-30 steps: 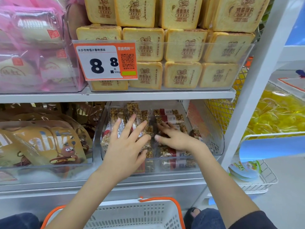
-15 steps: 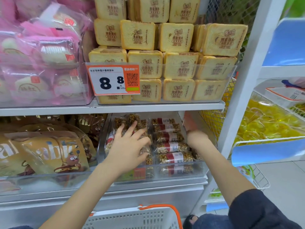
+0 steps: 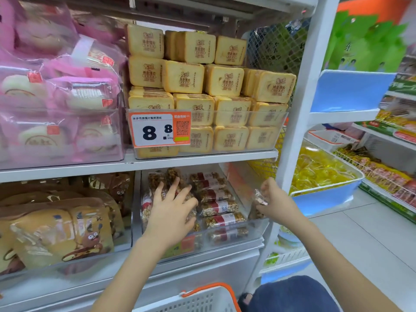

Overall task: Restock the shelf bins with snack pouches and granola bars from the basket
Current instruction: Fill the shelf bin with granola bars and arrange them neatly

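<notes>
Granola bars (image 3: 216, 207) are stacked in a clear bin (image 3: 234, 238) on the lower shelf (image 3: 202, 252). The left hand (image 3: 171, 212) is laid flat on them, fingers spread. At the bin's right wall, a small packet (image 3: 261, 197) is pinched by the right hand (image 3: 275, 200); its label is blurred. Below the bin, only the basket (image 3: 202, 299) rim is seen. Above the bin, toast packs (image 3: 225, 82) are piled.

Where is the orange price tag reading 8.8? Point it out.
In the head view, the orange price tag sits on the front left of the clear bin of toast-slice packs, above the granola bars.
</notes>
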Action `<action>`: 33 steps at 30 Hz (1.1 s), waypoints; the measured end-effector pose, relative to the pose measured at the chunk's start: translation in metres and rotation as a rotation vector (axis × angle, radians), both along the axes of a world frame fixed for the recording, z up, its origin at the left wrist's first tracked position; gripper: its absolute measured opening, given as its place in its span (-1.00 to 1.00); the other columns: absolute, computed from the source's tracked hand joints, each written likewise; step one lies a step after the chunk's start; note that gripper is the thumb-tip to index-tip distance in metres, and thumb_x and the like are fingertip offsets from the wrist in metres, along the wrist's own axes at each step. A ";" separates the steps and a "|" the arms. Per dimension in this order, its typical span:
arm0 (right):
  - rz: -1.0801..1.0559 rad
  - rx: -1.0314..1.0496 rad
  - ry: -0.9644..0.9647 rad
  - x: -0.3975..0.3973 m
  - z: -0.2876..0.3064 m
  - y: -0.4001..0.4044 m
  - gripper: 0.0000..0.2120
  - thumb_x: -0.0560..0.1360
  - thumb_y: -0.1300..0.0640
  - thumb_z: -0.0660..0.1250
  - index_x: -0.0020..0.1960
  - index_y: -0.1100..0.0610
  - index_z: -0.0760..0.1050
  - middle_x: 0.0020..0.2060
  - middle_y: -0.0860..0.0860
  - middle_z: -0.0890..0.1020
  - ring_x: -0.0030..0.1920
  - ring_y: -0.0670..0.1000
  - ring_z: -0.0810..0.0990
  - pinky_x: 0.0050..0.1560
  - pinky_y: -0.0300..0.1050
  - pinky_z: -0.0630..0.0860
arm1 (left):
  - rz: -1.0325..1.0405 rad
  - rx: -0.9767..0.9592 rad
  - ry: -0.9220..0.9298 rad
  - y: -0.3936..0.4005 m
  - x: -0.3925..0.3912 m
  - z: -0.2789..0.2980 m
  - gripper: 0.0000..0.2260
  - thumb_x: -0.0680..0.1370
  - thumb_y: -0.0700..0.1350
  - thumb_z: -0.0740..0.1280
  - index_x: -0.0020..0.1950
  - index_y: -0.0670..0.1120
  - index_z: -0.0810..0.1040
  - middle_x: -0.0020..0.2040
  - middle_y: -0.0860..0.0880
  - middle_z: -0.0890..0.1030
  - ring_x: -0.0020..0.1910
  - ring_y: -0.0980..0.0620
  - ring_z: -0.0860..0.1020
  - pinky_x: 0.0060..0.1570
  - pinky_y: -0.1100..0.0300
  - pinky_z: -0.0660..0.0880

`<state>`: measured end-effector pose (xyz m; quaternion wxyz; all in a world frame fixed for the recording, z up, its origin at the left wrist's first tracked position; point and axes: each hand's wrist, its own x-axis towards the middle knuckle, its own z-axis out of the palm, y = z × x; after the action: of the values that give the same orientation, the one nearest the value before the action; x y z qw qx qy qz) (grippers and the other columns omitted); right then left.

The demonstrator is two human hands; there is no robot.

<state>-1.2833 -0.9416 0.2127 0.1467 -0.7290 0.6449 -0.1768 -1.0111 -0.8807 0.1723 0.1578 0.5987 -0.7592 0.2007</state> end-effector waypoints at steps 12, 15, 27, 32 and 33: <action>0.295 0.069 -0.232 0.025 -0.029 0.026 -0.75 0.35 0.03 0.53 -0.05 -0.19 0.56 0.19 -0.08 0.39 0.17 -0.30 0.39 0.21 -0.44 0.31 | -0.009 -0.024 0.030 0.002 0.001 0.001 -0.70 0.20 0.08 0.52 -0.11 0.09 0.62 0.16 -0.06 0.62 0.28 -0.22 0.47 0.24 -0.25 0.17; 0.271 0.150 -0.202 0.036 -0.033 0.016 -0.68 0.26 -0.31 0.45 -0.16 -0.13 0.51 0.02 -0.05 0.50 0.04 -0.16 0.48 0.17 -0.15 0.42 | -0.012 -0.018 0.028 0.003 0.001 0.000 -0.71 0.21 0.09 0.51 -0.12 0.10 0.62 0.17 -0.05 0.62 0.28 -0.22 0.47 0.24 -0.26 0.17; -0.022 -0.171 -0.118 0.054 -0.036 -0.038 -0.70 0.49 0.20 0.22 0.21 0.08 0.42 -0.10 0.15 0.62 -0.18 0.16 0.58 -0.27 -0.14 0.41 | -0.008 -0.002 0.018 0.005 0.000 -0.002 -0.72 0.25 0.05 0.50 -0.07 0.06 0.62 0.21 -0.07 0.59 0.30 -0.22 0.45 0.26 -0.27 0.20; -0.094 -0.091 0.163 0.065 -0.043 -0.105 -0.49 0.55 0.22 0.20 0.47 0.00 0.25 0.12 0.18 0.56 0.11 0.17 0.54 -0.07 -0.05 0.53 | -0.001 0.026 0.012 0.004 -0.001 -0.002 -0.73 0.29 0.06 0.48 -0.05 0.07 0.61 0.24 -0.06 0.57 0.34 -0.22 0.41 0.28 -0.28 0.19; -0.090 -0.049 0.203 0.070 -0.047 -0.112 -0.46 0.55 0.26 0.18 0.48 -0.05 0.21 0.21 0.18 0.50 0.23 0.18 0.47 0.03 -0.01 0.52 | 0.002 0.031 0.009 0.004 -0.001 -0.002 -0.73 0.29 0.06 0.47 -0.04 0.07 0.61 0.25 -0.06 0.57 0.34 -0.22 0.41 0.28 -0.28 0.19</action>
<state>-1.2128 -1.0538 0.1652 0.0546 -0.7167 0.6840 -0.1245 -1.0122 -0.8770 0.1704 0.1516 0.6028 -0.7609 0.1862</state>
